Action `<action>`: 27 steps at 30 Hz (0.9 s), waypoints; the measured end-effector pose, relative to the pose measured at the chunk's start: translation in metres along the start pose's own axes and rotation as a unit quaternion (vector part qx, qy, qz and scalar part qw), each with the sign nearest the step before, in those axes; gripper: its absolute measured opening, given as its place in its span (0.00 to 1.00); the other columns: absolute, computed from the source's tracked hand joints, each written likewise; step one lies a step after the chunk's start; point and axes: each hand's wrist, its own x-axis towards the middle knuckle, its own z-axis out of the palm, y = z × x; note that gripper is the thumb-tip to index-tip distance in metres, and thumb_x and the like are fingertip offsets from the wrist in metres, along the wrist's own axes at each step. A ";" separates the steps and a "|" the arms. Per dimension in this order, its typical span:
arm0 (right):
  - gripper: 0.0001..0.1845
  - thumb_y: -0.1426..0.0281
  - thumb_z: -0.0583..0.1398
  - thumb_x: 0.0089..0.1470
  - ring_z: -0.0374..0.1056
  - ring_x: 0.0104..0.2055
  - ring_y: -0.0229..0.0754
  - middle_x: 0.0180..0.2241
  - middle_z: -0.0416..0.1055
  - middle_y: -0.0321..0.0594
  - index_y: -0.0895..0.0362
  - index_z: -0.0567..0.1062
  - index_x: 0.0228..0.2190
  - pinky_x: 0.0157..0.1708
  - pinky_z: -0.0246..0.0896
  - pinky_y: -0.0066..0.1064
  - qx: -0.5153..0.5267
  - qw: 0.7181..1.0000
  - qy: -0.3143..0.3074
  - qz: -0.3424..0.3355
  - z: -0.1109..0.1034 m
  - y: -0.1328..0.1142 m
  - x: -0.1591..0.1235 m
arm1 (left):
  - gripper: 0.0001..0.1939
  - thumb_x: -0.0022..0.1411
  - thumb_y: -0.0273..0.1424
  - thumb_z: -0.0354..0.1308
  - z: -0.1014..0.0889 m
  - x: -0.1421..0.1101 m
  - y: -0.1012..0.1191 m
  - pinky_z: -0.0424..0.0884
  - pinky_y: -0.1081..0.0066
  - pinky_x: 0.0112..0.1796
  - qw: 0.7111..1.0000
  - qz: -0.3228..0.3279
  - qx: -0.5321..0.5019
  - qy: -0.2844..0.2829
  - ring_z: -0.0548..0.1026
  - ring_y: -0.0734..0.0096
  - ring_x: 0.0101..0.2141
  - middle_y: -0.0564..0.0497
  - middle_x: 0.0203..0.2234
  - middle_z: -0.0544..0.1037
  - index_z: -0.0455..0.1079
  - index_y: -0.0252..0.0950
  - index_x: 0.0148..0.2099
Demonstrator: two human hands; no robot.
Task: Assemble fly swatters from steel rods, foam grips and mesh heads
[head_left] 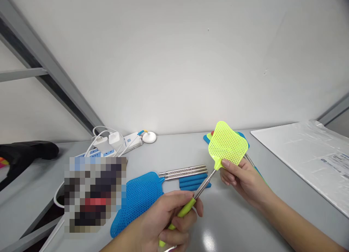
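Note:
A yellow-green fly swatter (228, 144) with a telescoping metal shaft is held tilted above the table. My left hand (169, 215) is wrapped round its green handle. At the upper end, my right hand (247, 179) pinches the base of the mesh head, thumb in front and fingers behind. Under and beyond my left hand lies a blue mesh swatter head (140, 194). Several metal shafts (187, 170) and blue handles (193, 182) sit side by side to its right. More swatters, partly blue (206, 138), are mostly hidden behind the yellow-green head.
At the back left, a power strip (131, 141) carries white plugs and cables beside a round white device (149, 137). A pixelated patch covers part of the left side. On the right lies a white wrapped panel (305, 150). A white wall (191, 63) borders the grey table (229, 215).

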 end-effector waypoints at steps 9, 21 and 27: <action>0.24 0.57 0.61 0.58 0.48 0.19 0.33 0.14 0.52 0.28 0.54 0.60 0.18 0.23 0.50 0.31 -0.028 0.997 0.067 0.038 0.008 0.002 0.001 | 0.17 0.67 0.46 0.50 0.006 0.016 -0.014 0.58 0.79 0.13 0.967 0.110 0.180 0.141 0.48 0.84 0.11 0.64 0.16 0.56 0.67 0.37 0.39; 0.23 0.59 0.59 0.60 0.49 0.19 0.34 0.15 0.51 0.28 0.53 0.60 0.19 0.23 0.50 0.32 -0.042 0.998 0.037 0.001 0.007 0.010 -0.004 | 0.18 0.68 0.47 0.48 0.009 0.016 -0.021 0.52 0.79 0.13 0.947 0.126 0.233 0.182 0.49 0.84 0.12 0.63 0.17 0.56 0.66 0.37 0.39; 0.21 0.61 0.58 0.61 0.48 0.19 0.34 0.15 0.50 0.27 0.54 0.60 0.20 0.23 0.49 0.31 -0.020 1.000 -0.016 0.015 0.005 0.005 -0.006 | 0.17 0.69 0.44 0.48 0.008 0.002 -0.007 0.55 0.80 0.13 0.994 0.041 0.069 0.078 0.45 0.85 0.10 0.63 0.16 0.54 0.67 0.37 0.38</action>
